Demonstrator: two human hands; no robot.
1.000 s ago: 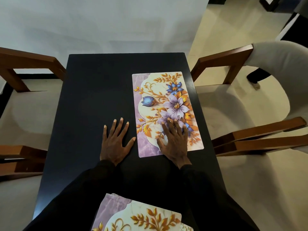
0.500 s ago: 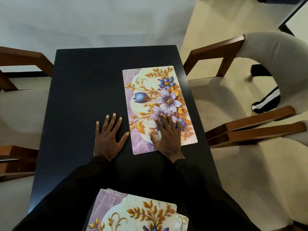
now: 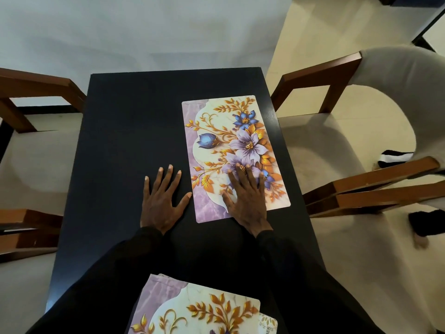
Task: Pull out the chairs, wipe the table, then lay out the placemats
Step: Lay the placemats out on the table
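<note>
A floral placemat with purple and blue flowers and gold leaves lies flat on the right half of the black table. My right hand rests palm down on the mat's near end, fingers spread. My left hand lies flat on the bare tabletop just left of the mat, thumb tip touching or nearly touching the mat's edge. A stack of more floral placemats sits at the table's near end, between my black sleeves.
A wooden chair with a pale cushion stands pulled out to the right of the table, another to the left. A white wall rises behind the table's far end. A dark striped item lies by the right chair.
Both hands stay flat in the same spots on the mat and table. Only the head view has shifted, tilting further down onto the table.
</note>
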